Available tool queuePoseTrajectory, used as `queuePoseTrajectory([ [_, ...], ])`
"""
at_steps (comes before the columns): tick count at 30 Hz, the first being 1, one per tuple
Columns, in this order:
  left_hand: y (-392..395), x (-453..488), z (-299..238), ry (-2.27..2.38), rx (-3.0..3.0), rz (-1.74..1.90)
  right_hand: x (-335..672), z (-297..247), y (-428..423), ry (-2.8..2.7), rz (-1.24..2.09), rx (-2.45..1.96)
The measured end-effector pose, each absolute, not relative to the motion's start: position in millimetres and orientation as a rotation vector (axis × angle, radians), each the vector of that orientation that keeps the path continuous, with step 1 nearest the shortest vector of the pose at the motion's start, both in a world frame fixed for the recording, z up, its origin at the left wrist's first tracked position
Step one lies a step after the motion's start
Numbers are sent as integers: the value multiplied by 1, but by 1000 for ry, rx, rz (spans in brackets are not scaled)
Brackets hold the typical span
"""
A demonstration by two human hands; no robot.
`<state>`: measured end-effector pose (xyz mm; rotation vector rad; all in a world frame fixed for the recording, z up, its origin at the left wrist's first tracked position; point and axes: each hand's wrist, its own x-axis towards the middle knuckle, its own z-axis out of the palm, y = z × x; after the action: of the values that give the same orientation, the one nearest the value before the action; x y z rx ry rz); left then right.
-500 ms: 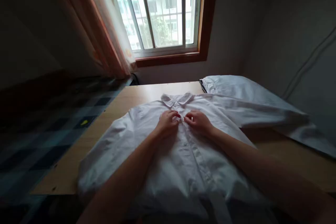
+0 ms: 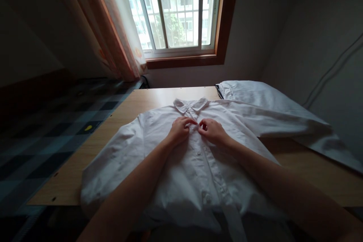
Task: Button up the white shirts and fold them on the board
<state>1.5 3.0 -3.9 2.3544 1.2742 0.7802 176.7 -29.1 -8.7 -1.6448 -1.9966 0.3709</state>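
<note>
A white collared shirt (image 2: 167, 170) lies front side up on a wooden board, its collar (image 2: 190, 105) toward the window. Below the collar, my left hand (image 2: 180, 128) pinches the front placket with thumb and forefinger. Close on its right, my right hand (image 2: 211, 130) grips the opposite placket edge, the fingertips of both hands almost meeting. Further down, the two front edges lie apart, with small buttons showing along the strip. Whatever sits right between the fingertips is too small to make out.
The wooden board (image 2: 119, 117) carries the shirt; a second white garment (image 2: 255, 92) lies at its far right. On the left is a checked cloth (image 2: 62, 136) with a yellow mark. A curtain (image 2: 113, 34) hangs beside the window (image 2: 181, 11).
Both hands stay at the placket below the collar. The fingertips have come closer together, the right hand shifting slightly left. The view has tilted a little.
</note>
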Motion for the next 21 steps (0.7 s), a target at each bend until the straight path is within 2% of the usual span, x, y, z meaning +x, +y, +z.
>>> queuePoseTrajectory([
  [16, -9, -2, 7, 1352, 2632, 617, 191, -19, -21, -1845, 655, -1296],
  [21, -6, -5, 7, 1309, 2641, 579, 184, -15, -23, -1850, 558, -1238],
])
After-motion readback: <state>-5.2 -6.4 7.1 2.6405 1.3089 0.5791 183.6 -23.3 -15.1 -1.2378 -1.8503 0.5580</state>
